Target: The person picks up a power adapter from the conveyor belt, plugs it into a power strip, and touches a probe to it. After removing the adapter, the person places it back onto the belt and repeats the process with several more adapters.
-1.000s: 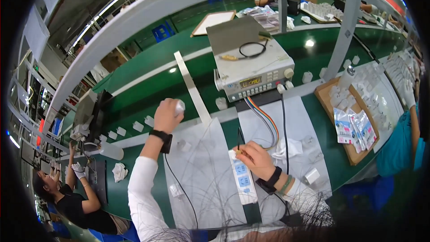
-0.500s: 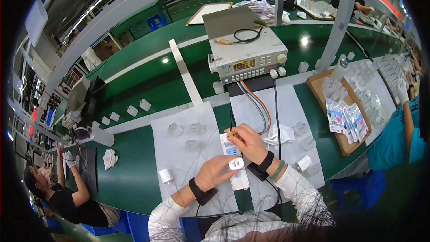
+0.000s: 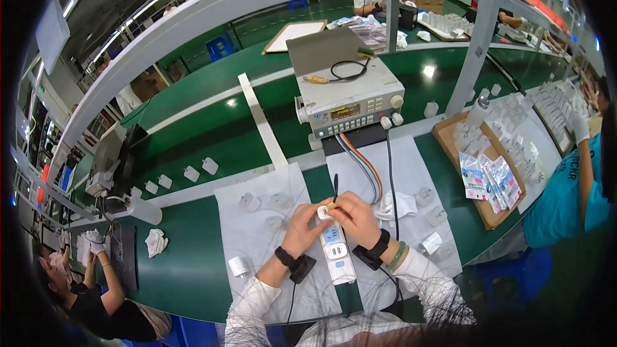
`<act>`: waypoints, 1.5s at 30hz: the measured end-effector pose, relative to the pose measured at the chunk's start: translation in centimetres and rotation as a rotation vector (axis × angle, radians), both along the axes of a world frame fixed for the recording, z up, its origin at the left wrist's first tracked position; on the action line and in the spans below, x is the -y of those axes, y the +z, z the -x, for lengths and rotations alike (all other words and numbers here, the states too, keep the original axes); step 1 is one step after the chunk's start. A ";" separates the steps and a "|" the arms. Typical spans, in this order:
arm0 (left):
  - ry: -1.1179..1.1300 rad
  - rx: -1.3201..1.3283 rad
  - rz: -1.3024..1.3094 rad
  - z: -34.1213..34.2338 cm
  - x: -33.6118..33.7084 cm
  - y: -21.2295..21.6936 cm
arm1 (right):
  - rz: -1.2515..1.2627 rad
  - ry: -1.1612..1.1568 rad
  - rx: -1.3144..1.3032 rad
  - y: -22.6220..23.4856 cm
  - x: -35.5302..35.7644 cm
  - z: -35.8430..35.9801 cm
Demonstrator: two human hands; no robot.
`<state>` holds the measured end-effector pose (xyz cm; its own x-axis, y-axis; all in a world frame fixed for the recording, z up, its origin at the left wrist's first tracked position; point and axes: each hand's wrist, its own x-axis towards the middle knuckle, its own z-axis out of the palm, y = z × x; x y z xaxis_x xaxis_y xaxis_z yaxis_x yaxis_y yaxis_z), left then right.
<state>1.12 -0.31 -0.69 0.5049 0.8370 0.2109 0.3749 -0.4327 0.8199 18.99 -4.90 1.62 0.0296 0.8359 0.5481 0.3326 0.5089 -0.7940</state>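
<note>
Blue-white sachet packs [image 3: 491, 181] in brown tray [image 3: 450, 144], right; small amber screen [image 3: 344, 113] on grey test unit [image 3: 347, 93], centre.

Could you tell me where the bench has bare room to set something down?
The green bench top is bare between the white tape strip and the row of small white adapters. It is crowded around both hands, on the power strip, and in the cardboard tray of packets.

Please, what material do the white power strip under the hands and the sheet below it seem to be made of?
The power strip looks like hard white plastic: smooth, slightly glossy, moulded edges. The sheet seems a thin matte white foam or paper; it lies flat with a dull surface, but which one I cannot tell.
</note>
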 end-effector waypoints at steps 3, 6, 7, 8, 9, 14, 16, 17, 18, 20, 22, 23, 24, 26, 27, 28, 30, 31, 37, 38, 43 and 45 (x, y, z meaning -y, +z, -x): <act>0.022 0.017 -0.021 1.0 0.6 0.1 | 0.108 0.058 -0.017 3.3 2.9 0.3; -0.001 0.014 -0.065 0.3 0.3 0.5 | 0.219 0.105 -0.014 3.4 5.0 -0.5; 0.001 0.018 -0.063 0.3 0.2 0.5 | 0.292 0.136 -0.019 3.0 6.0 -0.6; 0.004 0.007 -0.057 0.2 0.1 0.5 | 0.363 0.167 -0.025 2.8 6.6 -0.6; 0.007 -0.007 -0.049 0.3 0.2 0.5 | 0.366 0.168 -0.024 2.9 7.0 -0.4; 0.028 0.035 0.045 0.7 0.5 1.0 | 0.270 0.086 0.136 3.3 7.7 0.2; 0.033 0.155 0.058 0.6 -0.1 2.1 | 0.245 0.066 0.154 3.0 7.5 0.0; 0.032 0.275 0.079 0.3 -0.8 2.9 | 0.238 0.066 0.154 2.6 7.3 -0.2; 0.028 0.396 0.101 0.0 -1.6 3.9 | 0.247 0.068 0.144 2.2 7.1 -0.5; 0.026 0.100 -0.224 -0.4 -4.8 9.4 | 0.269 0.075 0.124 1.8 7.3 -0.9; -0.001 -0.118 -0.388 0.2 -9.4 11.6 | 0.262 0.116 0.111 2.2 7.1 -0.3; 0.012 -0.230 -0.402 0.2 -11.7 11.8 | 0.276 0.135 0.107 2.1 6.9 0.0; 0.016 -0.316 -0.412 0.1 -14.1 10.9 | 0.295 0.138 0.124 2.1 6.8 0.2; -0.005 -0.574 -0.446 0.2 -18.8 8.8 | 0.284 0.165 0.113 2.1 6.9 0.3; -0.002 -0.736 -0.425 0.1 -20.7 7.0 | 0.288 0.183 0.109 2.1 7.0 0.4; -0.004 -0.894 -0.397 -0.9 -22.3 5.2 | 0.297 0.194 0.105 2.0 6.9 0.2; -0.036 -1.090 -0.301 -3.2 -22.5 4.1 | 0.286 0.207 0.103 1.9 6.8 -0.4; -0.068 -1.044 -0.287 -3.4 -22.1 4.9 | 0.298 0.208 0.102 1.9 7.0 -0.8; 0.080 -1.507 -0.471 5.2 -26.7 6.4 | 0.346 0.235 0.098 1.6 6.9 -0.8; 0.079 -1.675 -0.468 7.0 -27.4 5.5 | 0.344 0.222 0.098 1.7 7.0 -0.9; 0.315 -1.917 -0.211 18.6 -27.9 -0.6 | 0.309 0.238 0.075 1.7 6.6 -0.1; 0.330 -1.760 -0.389 19.6 -26.9 -0.8 | 0.322 0.230 0.077 1.4 6.6 -0.1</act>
